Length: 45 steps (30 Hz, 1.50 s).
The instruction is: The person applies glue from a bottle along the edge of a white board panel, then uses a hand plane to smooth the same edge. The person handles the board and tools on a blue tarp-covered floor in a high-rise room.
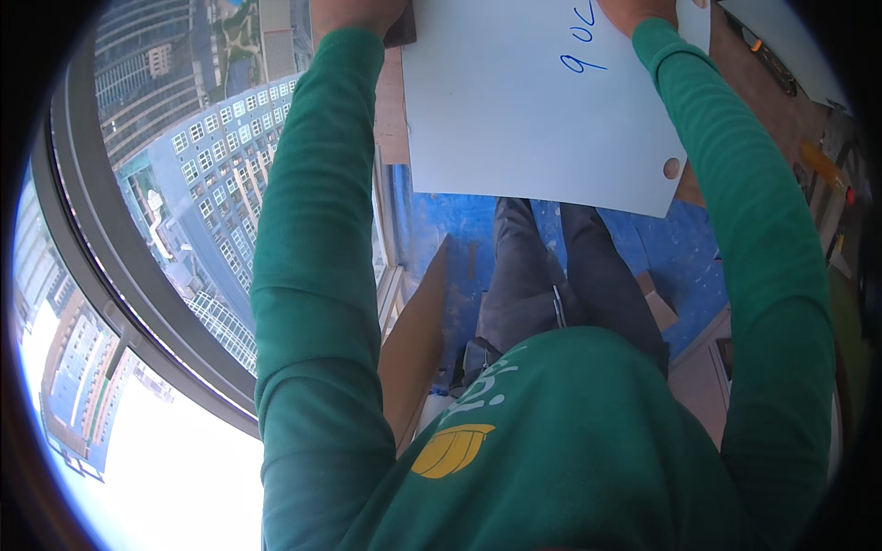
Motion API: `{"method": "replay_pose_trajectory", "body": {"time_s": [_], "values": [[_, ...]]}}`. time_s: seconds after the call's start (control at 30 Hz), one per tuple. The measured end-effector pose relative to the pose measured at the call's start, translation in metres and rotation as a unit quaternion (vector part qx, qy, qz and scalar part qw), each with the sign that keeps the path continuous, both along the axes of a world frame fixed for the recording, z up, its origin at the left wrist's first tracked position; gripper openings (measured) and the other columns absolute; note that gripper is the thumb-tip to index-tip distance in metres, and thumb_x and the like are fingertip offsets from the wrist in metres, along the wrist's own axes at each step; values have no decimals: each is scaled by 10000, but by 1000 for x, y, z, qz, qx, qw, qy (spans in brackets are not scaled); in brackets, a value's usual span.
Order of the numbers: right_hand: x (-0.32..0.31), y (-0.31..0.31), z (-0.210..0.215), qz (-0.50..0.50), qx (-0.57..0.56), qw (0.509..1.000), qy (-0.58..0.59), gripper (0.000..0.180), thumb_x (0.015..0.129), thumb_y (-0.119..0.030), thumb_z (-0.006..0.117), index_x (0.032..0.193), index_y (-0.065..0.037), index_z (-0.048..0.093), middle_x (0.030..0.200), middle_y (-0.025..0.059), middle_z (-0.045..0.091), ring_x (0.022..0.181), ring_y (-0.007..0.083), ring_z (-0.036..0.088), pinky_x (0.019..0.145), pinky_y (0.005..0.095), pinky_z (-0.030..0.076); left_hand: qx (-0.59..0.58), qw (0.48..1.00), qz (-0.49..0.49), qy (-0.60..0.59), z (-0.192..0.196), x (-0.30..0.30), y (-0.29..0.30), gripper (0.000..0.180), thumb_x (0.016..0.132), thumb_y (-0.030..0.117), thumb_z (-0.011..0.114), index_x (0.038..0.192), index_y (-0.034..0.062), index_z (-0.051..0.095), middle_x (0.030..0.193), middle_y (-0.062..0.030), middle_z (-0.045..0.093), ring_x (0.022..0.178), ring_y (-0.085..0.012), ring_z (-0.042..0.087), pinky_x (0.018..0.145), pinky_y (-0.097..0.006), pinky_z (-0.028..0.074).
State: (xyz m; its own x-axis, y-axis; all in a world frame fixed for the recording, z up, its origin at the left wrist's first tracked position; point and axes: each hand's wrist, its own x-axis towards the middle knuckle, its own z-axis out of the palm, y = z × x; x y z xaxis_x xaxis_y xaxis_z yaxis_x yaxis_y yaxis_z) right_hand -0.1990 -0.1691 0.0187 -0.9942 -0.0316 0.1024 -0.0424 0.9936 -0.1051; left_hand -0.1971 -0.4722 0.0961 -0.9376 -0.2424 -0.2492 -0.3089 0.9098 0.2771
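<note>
At the top edge of the frame, left of centre, the left hand [360, 13] is mostly cut off by the picture's border; only its heel and wrist show, so whether its fingers are curled or spread cannot be told. It sits against a small dark flat object [401, 28] at the left edge of a large white rectangular sheet of paper with a punched round hole near its lower right corner [514, 101]. The right hand [634, 11] is likewise cropped at the top edge, right of centre; it lies on the upper right part of the sheet, and its grip cannot be told either.

The sheet fills the upper middle of the frame, held out in front of the body, tilted slightly so its lower edge slopes down toward the right. Some blue handwriting [582, 41] shows near its upper right.

Both arms wear long green knitted sleeves [312, 275] that run from the lower part of the frame up to the hands. Between them, at the bottom centre, is the front of a green hooded sweatshirt with a yellow emblem [452, 450]. Above it, under the sheet, are dark grey trousers [551, 275] over a blue scuffed floor covering [441, 230]. A brown cardboard panel [413, 349] leans just left of the legs.

The left side of the frame shows a curved dark window frame [119, 266] and, beyond it, tall blue-grey tower blocks [211, 184] seen from high up. At the upper right lies a brown surface with scattered tools [808, 138].
</note>
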Motion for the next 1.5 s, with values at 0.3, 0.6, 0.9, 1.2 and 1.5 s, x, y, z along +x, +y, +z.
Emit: {"method": "replay_pose_trajectory", "body": {"time_s": [0.3,0.6,0.9,1.2,1.5], "values": [[-2,10,-2,-7,16,1000,14,700,1029,-519,494,1557,-74,381,1651,202,302,1548,353,239,1263,545,172,5,999,15,-47,-11,109,-13,644,830,586,713,1037,-21,658,939,-198,753,876,-375,747,795,-471,594],[-6,14,8,-12,18,1000,-2,704,1032,-511,492,1563,-66,370,1661,197,285,1554,355,225,1269,541,156,-1,998,11,-64,-8,202,-12,582,834,549,736,980,10,570,854,-203,742,751,-395,741,675,-486,593],[-8,8,34,-9,25,999,-23,705,1044,-498,473,1578,-59,337,1669,208,256,1561,362,198,1277,529,136,27,999,15,-33,12,266,-25,506,810,460,803,911,48,527,771,-164,696,676,-385,699,610,-485,554],[-9,4,47,-9,2,1000,-20,702,1022,-462,534,1563,-52,358,1665,204,269,1551,374,214,1269,548,151,21,981,123,-147,62,457,-52,546,800,493,818,957,32,570,805,-205,695,751,-427,697,658,-515,538],[-43,55,39,59,-26,997,52,751,980,-640,530,1546,-157,434,1643,127,340,1533,313,281,1255,518,197,163,958,228,-61,94,442,-23,551,818,430,814,1112,21,592,905,-235,715,834,-448,702,711,-512,544]]}}
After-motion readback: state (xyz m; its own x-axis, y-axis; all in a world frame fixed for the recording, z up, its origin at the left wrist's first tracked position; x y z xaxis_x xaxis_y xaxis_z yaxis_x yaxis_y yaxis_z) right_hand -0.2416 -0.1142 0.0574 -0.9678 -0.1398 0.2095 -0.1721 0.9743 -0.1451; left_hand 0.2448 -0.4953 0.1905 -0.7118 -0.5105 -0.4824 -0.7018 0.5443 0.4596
